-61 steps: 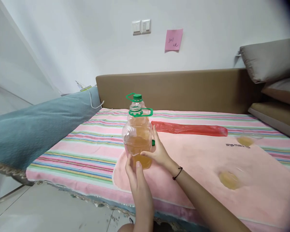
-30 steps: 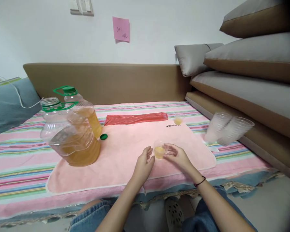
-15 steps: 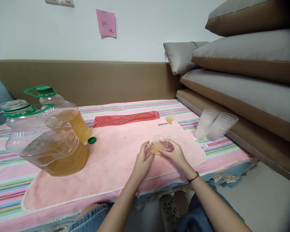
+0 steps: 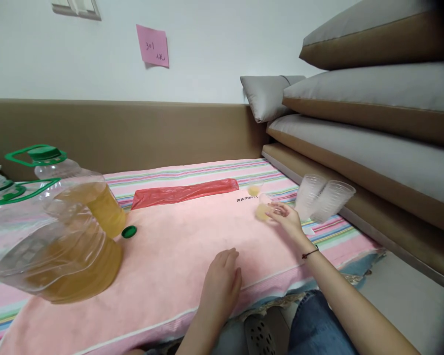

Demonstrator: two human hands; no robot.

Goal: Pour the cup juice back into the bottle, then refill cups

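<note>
My right hand (image 4: 285, 219) grips a clear plastic cup (image 4: 262, 211) of pale yellow liquid between thumb and fingers, over the far right part of the pink towel (image 4: 170, 246). Beyond it, near the towel's printed corner, stands another clear cup (image 4: 254, 188) with a little yellow liquid. My left hand (image 4: 224, 278) is empty, its fingers stretched out, low over the towel near the front edge. On the left are an uncapped large bottle (image 4: 81, 266) of amber liquid and a capped one (image 4: 109, 202) behind it. A green cap (image 4: 129, 231) lies beside them.
Two stacks of clear cups (image 4: 321, 197) lean at the right, by piled cushions (image 4: 366, 88). A flat red plastic bag (image 4: 185, 192) lies along the towel's far edge. A brown backrest (image 4: 151, 130) runs behind the striped cloth (image 4: 192, 171).
My right hand has carried the cup right and farther back, toward the other filled cup. My left hand has come away from the cup and drawn nearer to me. The view has shifted slightly.
</note>
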